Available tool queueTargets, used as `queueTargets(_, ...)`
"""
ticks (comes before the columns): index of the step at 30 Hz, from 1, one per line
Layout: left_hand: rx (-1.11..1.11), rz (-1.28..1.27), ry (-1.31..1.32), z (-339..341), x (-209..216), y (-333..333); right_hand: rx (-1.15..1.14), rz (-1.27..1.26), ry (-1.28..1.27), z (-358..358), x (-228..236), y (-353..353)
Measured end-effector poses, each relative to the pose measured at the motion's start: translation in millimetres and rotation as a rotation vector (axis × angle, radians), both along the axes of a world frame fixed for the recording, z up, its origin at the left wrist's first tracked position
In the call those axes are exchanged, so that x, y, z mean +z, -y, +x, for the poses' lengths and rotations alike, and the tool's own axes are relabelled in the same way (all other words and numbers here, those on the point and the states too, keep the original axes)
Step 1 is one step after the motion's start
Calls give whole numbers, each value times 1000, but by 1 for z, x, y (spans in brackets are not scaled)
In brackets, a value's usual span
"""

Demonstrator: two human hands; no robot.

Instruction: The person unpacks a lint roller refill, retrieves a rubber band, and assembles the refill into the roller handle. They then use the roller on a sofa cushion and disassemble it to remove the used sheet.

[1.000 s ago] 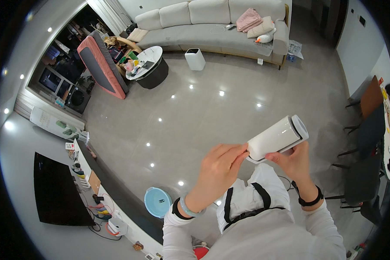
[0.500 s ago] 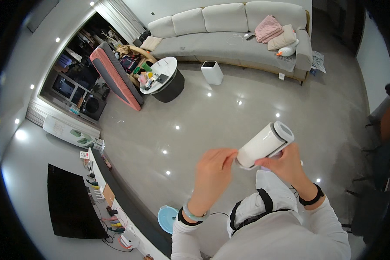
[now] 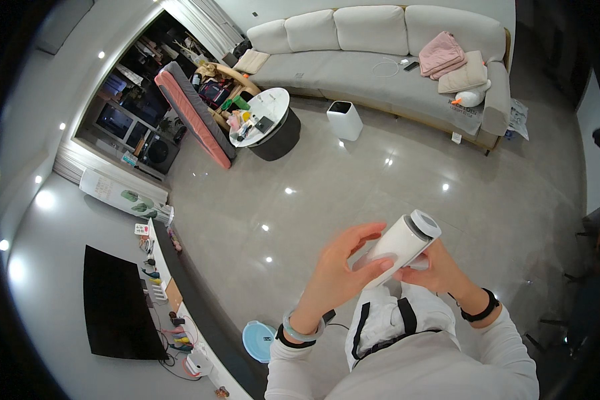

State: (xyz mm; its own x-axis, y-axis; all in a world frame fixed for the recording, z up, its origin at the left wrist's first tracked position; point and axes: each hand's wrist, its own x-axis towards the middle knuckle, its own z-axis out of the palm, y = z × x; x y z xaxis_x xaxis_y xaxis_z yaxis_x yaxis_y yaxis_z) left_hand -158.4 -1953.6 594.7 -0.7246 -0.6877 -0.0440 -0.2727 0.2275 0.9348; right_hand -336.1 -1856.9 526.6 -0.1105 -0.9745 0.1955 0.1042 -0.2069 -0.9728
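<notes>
A white cylinder (image 3: 399, 245) is tilted in front of my body. Its upper end has a dark band and a pale rounded top. I cannot make out its exact kind. My left hand (image 3: 348, 263) is on the cylinder's left side, thumb laid across its front near the lower end and fingers behind and beside it. From the right, my right hand (image 3: 435, 268) grips it, with the thumb near its underside and the other fingers mostly hidden behind it. The cylinder's lower end is partly covered by my hands.
A white bin (image 3: 345, 124) stands on the floor ahead, near a round table (image 3: 273, 137) with clutter on it. Beyond them is a long grey sofa (image 3: 353, 70). At left are a TV cabinet (image 3: 200, 293) and a blue basin (image 3: 255, 341). Dark chairs line the right.
The cylinder has come down and closer to my body. My left hand has gone from pinching at its lower end to wrapping around its side. The view has shifted slightly.
</notes>
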Motion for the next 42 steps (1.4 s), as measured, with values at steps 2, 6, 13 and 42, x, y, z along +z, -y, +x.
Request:
queueTargets(2, 0, 150, -52, -5, -7, 7, 12, 1, 40, -13, 1, 10)
queueTargets(6, 31, 266, -242, -21, -28, 24, -11, -28, -194, -41, 4, 31)
queueTargets(13, 353, -73, -412, -40, -52, 25, -325, -165, -280, -58, 14, 57)
queueTargets(42, 524, -658, -298, -20, -78, 74, -21, 55, 416, -48, 35, 131)
